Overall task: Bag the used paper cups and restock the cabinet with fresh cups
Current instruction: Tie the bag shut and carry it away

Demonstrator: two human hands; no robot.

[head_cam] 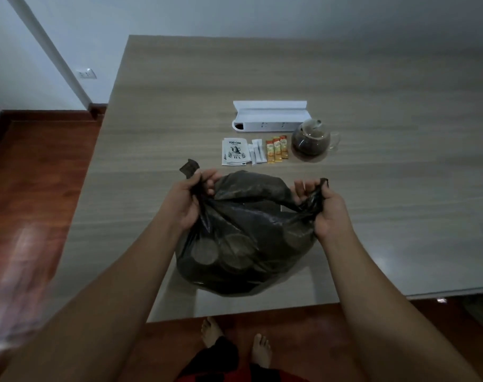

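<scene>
Both hands are being closed on a black bag [243, 244] — left hand [189, 199] and right hand [327, 209] each gripping one handle. Round cup [206, 253] shapes are being shown through the plastic — the bag is being rested on the table [372, 188].

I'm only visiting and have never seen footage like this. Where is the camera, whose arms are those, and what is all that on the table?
There is no robot here. A person wears one wide-angle camera on the head, looking down, so the arms and bare feet are their own. The left hand and right hand each grip a gathered corner of a black plastic bag resting on the wooden table. Round cup shapes show faintly through the plastic. Farther back lie a white tray, tea packets, white sachets, orange sachets and a glass teapot of dark liquid.
</scene>
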